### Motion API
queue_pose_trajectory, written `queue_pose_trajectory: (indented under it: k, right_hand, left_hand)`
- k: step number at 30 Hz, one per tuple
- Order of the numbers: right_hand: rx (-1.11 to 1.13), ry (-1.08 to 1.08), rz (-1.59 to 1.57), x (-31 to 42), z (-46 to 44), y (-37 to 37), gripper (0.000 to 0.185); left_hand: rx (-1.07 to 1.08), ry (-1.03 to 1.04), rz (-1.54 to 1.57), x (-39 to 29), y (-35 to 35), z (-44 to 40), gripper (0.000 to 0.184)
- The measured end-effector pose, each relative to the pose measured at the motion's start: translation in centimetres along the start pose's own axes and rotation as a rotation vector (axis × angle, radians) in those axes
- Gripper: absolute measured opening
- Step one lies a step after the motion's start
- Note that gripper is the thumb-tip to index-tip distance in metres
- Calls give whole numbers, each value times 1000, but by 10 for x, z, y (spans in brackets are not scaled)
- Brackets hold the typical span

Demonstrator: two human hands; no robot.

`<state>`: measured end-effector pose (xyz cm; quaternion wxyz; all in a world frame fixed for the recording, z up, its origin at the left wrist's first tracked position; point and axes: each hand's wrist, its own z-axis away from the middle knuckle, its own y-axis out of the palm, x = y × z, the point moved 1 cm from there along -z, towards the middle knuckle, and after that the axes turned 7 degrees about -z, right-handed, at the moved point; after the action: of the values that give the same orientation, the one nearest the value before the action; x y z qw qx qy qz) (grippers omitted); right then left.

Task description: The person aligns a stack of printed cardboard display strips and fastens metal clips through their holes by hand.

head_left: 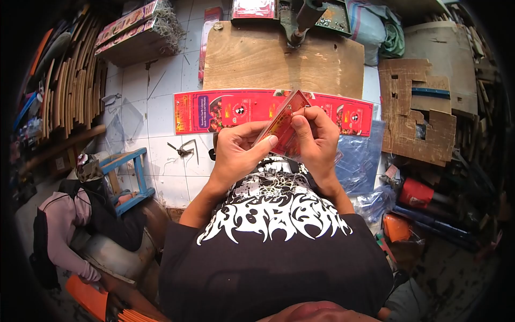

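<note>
In front of my chest, a small red printed plastic piece (287, 121) with a clear, shiny surface is tilted between both hands. My left hand (238, 153) grips its left edge, thumb on top. My right hand (319, 139) pinches the upper right part between thumb and fingers; whatever else may be in that pinch is hidden. Just beyond the hands lies a long red printed strip (252, 110) with food pictures and lettering. Its middle is partly covered by the held piece and my right hand.
A wooden board (241, 56) lies beyond the strip, with a dark metal stand (306, 24) at its far edge. Clear plastic sheets (359, 155) and cut cardboard (418, 118) are at the right. Pliers (184, 150) lie on white tiles. Another person (70, 220) sits at the left near a blue frame (139, 172).
</note>
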<state>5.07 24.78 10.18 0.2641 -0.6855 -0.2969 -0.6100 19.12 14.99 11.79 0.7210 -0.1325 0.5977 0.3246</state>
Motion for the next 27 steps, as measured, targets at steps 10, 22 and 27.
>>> queue_pose_trajectory:
  k: [10,22,27]
  right_hand:
    - [69,-151,76,7,4,6,11]
    - [161,35,-32,-12,13,9,10]
    - [157,5,-30,-11,12,9,9]
  left_hand:
    - [-187,63,-200,13,1,-8,26]
    - [1,61,-125,15,-5,-3,35]
    - [-69,123,-92,15,-1,-5,33]
